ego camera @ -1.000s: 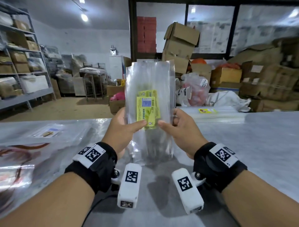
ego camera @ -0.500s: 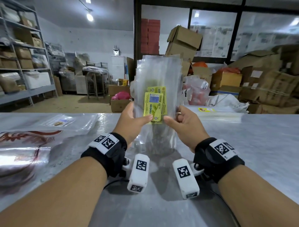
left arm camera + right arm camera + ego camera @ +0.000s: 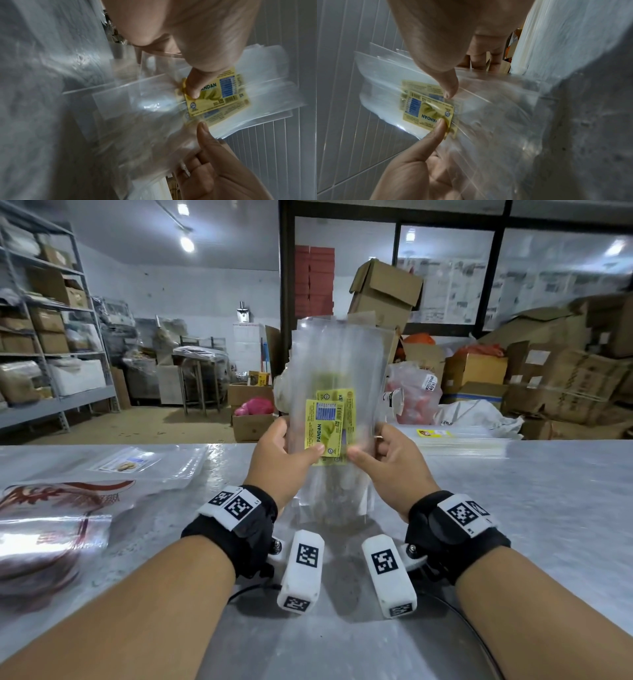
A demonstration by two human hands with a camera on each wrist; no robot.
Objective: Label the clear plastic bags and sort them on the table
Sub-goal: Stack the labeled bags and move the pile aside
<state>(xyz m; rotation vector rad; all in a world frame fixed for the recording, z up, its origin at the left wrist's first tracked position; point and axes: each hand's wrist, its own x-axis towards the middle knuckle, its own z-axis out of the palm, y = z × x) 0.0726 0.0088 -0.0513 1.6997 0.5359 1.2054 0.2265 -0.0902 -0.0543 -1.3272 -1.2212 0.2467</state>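
Observation:
I hold a stack of clear plastic bags upright over the grey table. Two overlapping yellow PANDAN labels show on the front bags. My left hand grips the stack's left edge, its thumb pressing on the front label. My right hand pinches the right edge, with its thumb lying on the plastic just beside the label. The bags' lower ends hang close to the table between my wrists.
A flat pile of labelled clear bags lies at the table's far right. To the left lie clear bags with a different label and red-printed bags. Cardboard boxes and shelves stand beyond the table.
Both hands and the stack have drifted slightly right and away from me. The grip on the bags is the same.

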